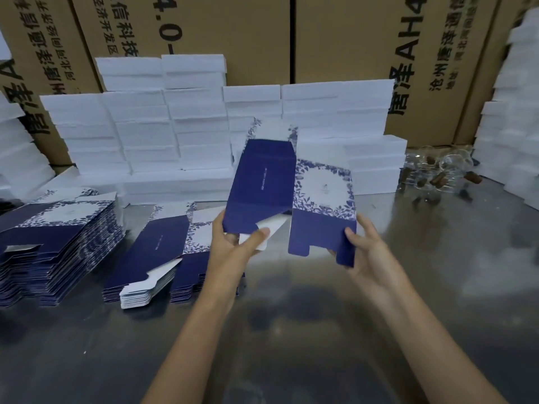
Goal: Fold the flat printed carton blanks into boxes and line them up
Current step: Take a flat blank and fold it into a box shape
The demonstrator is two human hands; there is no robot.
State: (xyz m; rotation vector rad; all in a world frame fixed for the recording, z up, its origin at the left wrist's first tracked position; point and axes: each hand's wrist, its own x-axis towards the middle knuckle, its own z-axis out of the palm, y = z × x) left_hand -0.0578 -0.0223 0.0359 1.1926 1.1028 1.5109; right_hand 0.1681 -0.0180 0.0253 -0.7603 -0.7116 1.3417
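Brown shipping cartons fill the top of the frame, their print cut off by the edges. In front of them white foam blocks are stacked in rows, probably as inserts, though this cannot be confirmed. On the steel worktop, flat blanks are kept in two stacks at the left, a tall one and a lower one, within easy reach. One blank is held up at centre, partly opened. Its lower left corner is pinched by the left hand, thumb on a white flap; its lower right flap is gripped by the right hand, apparently so the sleeve can be squared. No finished boxes are discernible. At right, clear objects are too blurred to identify.
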